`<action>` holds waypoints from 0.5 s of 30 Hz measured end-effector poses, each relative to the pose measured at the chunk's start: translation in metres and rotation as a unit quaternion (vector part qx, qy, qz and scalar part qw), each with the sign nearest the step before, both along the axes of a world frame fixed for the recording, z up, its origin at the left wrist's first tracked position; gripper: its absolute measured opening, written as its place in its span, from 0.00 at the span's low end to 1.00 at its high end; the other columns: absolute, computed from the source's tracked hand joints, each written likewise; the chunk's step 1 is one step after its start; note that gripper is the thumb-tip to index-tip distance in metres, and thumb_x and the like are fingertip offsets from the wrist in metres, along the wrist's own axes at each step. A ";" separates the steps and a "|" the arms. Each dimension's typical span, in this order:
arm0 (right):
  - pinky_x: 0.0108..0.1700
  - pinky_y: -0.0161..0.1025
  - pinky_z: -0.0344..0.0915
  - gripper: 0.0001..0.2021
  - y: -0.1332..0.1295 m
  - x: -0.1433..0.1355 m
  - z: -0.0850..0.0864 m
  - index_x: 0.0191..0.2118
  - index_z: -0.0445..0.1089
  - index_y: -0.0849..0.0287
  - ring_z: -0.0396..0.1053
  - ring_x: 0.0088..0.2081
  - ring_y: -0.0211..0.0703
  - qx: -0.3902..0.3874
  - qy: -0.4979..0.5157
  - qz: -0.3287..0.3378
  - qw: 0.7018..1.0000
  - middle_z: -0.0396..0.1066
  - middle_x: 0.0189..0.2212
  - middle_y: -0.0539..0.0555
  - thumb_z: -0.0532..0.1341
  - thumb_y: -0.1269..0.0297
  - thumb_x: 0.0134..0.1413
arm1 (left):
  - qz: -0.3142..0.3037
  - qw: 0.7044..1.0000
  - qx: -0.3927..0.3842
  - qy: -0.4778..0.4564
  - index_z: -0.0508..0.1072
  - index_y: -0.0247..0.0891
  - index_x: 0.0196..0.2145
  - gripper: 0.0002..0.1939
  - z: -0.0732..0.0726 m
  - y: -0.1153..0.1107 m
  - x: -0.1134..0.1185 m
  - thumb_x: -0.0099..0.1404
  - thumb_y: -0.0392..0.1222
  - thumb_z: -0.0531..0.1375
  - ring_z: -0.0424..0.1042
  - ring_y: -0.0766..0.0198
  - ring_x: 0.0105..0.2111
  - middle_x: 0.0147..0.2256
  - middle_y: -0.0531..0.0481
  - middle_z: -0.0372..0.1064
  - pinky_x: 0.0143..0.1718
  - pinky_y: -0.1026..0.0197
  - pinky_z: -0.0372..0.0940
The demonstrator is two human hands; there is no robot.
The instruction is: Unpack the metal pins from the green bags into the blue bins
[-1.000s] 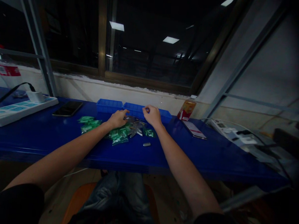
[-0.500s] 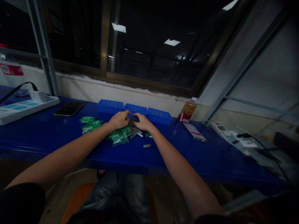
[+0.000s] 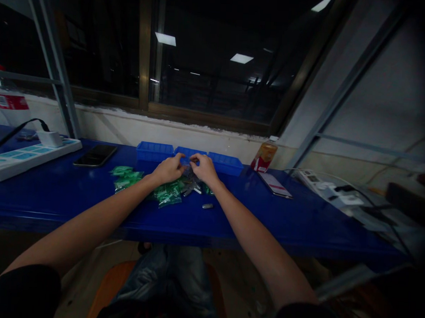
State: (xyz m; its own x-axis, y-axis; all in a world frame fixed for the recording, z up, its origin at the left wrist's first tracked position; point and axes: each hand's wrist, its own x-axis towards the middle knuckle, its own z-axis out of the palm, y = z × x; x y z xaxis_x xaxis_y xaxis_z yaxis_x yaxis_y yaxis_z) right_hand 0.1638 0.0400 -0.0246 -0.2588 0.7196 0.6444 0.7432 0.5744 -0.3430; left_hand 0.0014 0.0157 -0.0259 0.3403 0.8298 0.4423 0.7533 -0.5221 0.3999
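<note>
My left hand (image 3: 169,169) and my right hand (image 3: 204,169) face each other above a heap of small parts, fingers curled in a pinch. Between the fingertips shows a clear, filmy piece, which looks like a small plastic bag (image 3: 185,163); its outline is dim. Small silvery metal parts (image 3: 195,188) lie below my hands, and one metal cylinder (image 3: 207,206) sits apart, nearer the table edge. Green plastic packets (image 3: 170,194) are piled under my left wrist, with more green packets (image 3: 125,177) to the left. A little green also shows beside my right wrist.
Three blue bins (image 3: 155,151) stand in a row behind my hands. On the blue table (image 3: 89,190) lie a dark phone (image 3: 95,155), a white power strip (image 3: 32,156) and, at right, another phone (image 3: 275,185) before a drink bottle (image 3: 265,156). More power strips (image 3: 325,189) lie farther right.
My right hand has lifted slightly, its fingers rising more upright. The clear filmy piece now shows between my fingertips. The whole view has shifted a little.
</note>
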 end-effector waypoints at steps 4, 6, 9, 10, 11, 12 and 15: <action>0.45 0.41 0.59 0.04 -0.008 -0.003 0.006 0.27 0.70 0.59 0.63 0.39 0.44 0.074 0.031 0.032 0.996 0.65 0.32 0.53 0.58 0.72 0.43 | 0.027 0.999 -0.013 -0.016 0.60 0.34 0.53 0.25 0.002 -0.002 0.000 0.61 0.49 0.51 0.71 0.51 0.37 0.33 0.42 0.72 0.35 0.57 0.61; 0.46 0.42 0.59 0.04 -0.011 -0.005 0.007 0.26 0.71 0.59 0.61 0.40 0.44 0.100 0.046 0.047 0.993 0.62 0.34 0.54 0.58 0.72 0.42 | 0.027 0.998 -0.023 -0.050 0.63 0.34 0.50 0.25 0.003 -0.002 0.000 0.61 0.54 0.50 0.71 0.50 0.37 0.33 0.41 0.72 0.36 0.56 0.60; 0.46 0.43 0.59 0.06 -0.013 -0.007 0.008 0.27 0.71 0.58 0.60 0.40 0.44 0.112 0.057 0.059 0.990 0.58 0.33 0.53 0.57 0.73 0.42 | 0.003 0.984 -0.070 -0.166 0.69 0.34 0.42 0.26 0.007 -0.001 0.003 0.63 0.57 0.44 0.71 0.54 0.33 0.30 0.42 0.71 0.34 0.57 0.61; 0.47 0.43 0.58 0.07 -0.013 -0.007 0.008 0.27 0.71 0.58 0.59 0.40 0.44 0.112 0.059 0.061 0.990 0.57 0.33 0.53 0.57 0.73 0.42 | -0.009 0.972 -0.096 -0.215 0.69 0.33 0.40 0.26 0.008 -0.001 0.004 0.64 0.56 0.43 0.71 0.56 0.30 0.29 0.43 0.71 0.32 0.58 0.62; 0.47 0.43 0.58 0.07 -0.014 -0.007 0.008 0.26 0.71 0.58 0.59 0.40 0.43 0.111 0.061 0.065 0.990 0.56 0.32 0.53 0.57 0.74 0.42 | -0.020 0.957 -0.121 -0.264 0.69 0.33 0.39 0.24 0.010 -0.001 0.005 0.65 0.54 0.43 0.70 0.58 0.28 0.28 0.44 0.71 0.30 0.60 0.62; 0.47 0.43 0.58 0.08 -0.014 -0.007 0.009 0.26 0.71 0.58 0.59 0.40 0.43 0.109 0.062 0.070 0.990 0.56 0.32 0.53 0.56 0.74 0.42 | -0.029 0.940 -0.144 -0.307 0.69 0.32 0.40 0.21 0.012 -0.002 0.005 0.65 0.51 0.45 0.69 0.61 0.26 0.28 0.45 0.70 0.29 0.61 0.62; 0.48 0.42 0.58 0.09 -0.017 -0.008 0.010 0.25 0.71 0.58 0.58 0.41 0.43 0.100 0.057 0.090 0.989 0.54 0.33 0.53 0.55 0.76 0.42 | -0.030 0.899 -0.192 -0.393 0.68 0.30 0.43 0.14 0.016 -0.003 0.006 0.60 0.38 0.54 0.66 0.66 0.23 0.27 0.48 0.69 0.26 0.65 0.61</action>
State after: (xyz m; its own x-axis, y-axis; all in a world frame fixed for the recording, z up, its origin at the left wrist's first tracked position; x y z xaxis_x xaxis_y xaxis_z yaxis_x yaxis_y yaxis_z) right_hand 0.1555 0.0229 -0.0146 -0.2892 0.5236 0.8014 0.5858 0.7589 -0.2845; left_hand 0.0072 0.0124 -0.0097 0.0982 0.9632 0.2501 0.1345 -0.2619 0.9557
